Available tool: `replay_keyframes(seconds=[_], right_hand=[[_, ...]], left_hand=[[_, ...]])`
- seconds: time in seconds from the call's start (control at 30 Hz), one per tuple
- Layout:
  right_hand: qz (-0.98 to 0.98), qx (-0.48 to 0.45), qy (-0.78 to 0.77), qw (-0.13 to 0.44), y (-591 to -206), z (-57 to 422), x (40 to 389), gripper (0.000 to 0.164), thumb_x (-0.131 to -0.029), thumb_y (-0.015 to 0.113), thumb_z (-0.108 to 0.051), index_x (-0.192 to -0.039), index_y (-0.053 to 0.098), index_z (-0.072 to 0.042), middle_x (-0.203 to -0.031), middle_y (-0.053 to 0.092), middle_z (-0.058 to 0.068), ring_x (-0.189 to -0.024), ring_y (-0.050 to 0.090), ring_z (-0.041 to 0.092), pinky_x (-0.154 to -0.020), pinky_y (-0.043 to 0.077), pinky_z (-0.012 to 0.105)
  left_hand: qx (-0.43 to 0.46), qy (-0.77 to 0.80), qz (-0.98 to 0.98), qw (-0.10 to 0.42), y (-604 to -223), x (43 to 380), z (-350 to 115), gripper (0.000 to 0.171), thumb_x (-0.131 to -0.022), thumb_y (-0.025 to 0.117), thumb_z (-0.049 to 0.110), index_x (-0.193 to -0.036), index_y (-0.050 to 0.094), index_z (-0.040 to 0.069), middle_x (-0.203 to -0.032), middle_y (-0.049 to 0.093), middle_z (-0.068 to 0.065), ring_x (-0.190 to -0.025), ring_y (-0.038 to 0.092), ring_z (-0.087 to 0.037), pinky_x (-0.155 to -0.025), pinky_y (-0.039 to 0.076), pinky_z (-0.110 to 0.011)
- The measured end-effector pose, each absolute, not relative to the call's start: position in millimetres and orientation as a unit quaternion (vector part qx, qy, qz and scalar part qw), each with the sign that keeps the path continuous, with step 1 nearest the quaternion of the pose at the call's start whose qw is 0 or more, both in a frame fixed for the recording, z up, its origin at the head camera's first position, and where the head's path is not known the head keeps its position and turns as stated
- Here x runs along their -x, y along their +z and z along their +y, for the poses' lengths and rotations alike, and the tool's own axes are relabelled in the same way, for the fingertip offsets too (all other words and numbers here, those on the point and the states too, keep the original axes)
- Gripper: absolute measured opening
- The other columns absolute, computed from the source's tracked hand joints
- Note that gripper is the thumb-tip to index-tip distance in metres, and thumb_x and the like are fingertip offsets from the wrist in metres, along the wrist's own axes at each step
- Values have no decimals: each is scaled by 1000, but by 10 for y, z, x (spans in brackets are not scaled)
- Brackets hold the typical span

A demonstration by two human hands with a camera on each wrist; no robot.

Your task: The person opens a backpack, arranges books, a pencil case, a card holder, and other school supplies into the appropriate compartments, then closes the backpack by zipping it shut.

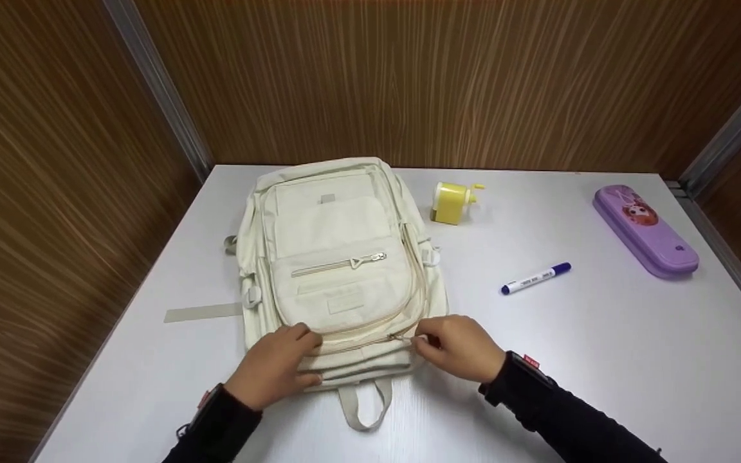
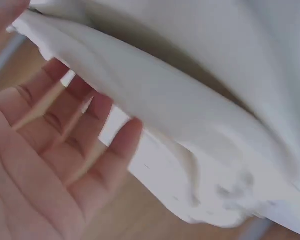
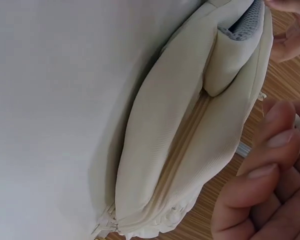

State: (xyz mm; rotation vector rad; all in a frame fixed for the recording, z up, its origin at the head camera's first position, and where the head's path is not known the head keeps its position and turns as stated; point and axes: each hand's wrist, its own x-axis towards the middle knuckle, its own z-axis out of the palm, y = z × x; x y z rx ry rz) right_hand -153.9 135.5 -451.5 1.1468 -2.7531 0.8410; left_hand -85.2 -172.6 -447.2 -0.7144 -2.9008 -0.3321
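Observation:
A cream backpack (image 1: 338, 225) lies front side up on the table, its top toward the back wall. At its lower left, my left hand (image 1: 278, 365) grips the bottom edge, thumb below and fingers on the front. The left wrist view shows those fingertips (image 2: 125, 135) against the pale fabric (image 2: 155, 95). My right hand (image 1: 457, 344) pinches a zipper pull (image 1: 409, 338) at the lower right corner of the front compartment. Its curled fingers (image 3: 270, 165) appear beside the bag's side (image 3: 190, 135) in the right wrist view. Part of the pull is hidden by the fingers.
Beyond the bag's right side stands a yellow pencil sharpener (image 1: 451, 204) with a crank. A blue-capped marker (image 1: 536, 278) lies to the right, and a purple pencil case (image 1: 646, 231) farther right. A strap (image 1: 203, 313) sticks out left; a carry loop (image 1: 365, 411) hangs toward me.

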Motion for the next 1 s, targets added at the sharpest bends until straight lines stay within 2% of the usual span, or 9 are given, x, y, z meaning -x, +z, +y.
replay_keyframes(seconds=[0.13, 0.23, 0.6, 1.0], right_hand=[[-891, -363, 272, 13, -4525, 1389, 1567, 19, -87, 62, -13, -70, 58, -18, -58, 41, -14, -54, 36, -2, -52, 31, 18], [-890, -361, 278, 10, -4528, 1388, 1577, 18, -88, 63, -14, -71, 59, -18, -58, 43, -14, -54, 37, -2, -52, 31, 18], [-886, -354, 298, 30, -4472, 1313, 1536, 14, -88, 65, -15, -74, 64, -17, -58, 45, -14, -54, 37, -2, -53, 32, 18], [-884, -369, 285, 33, -4504, 1105, 1455, 20, -88, 64, -16, -68, 58, -17, -59, 41, -15, -54, 36, -1, -53, 31, 17]], left_hand=[[227, -146, -962, 50, -4538, 808, -1926, 55, -65, 86, 24, -115, 63, 16, -104, 61, 5, -98, 61, -18, -81, 51, -37], [227, -153, -960, 54, -4598, 810, -1972, 58, -66, 86, 26, -119, 63, 18, -105, 61, 6, -99, 61, -16, -83, 51, -37], [242, -131, -956, 100, -4727, 847, -1817, 59, -64, 85, 37, -116, 63, 19, -92, 53, 8, -85, 55, -12, -73, 47, -31], [222, -125, -958, 133, -4764, 852, -1467, 52, -68, 83, 43, -106, 60, 16, -87, 48, 5, -75, 49, -12, -61, 39, -26]])
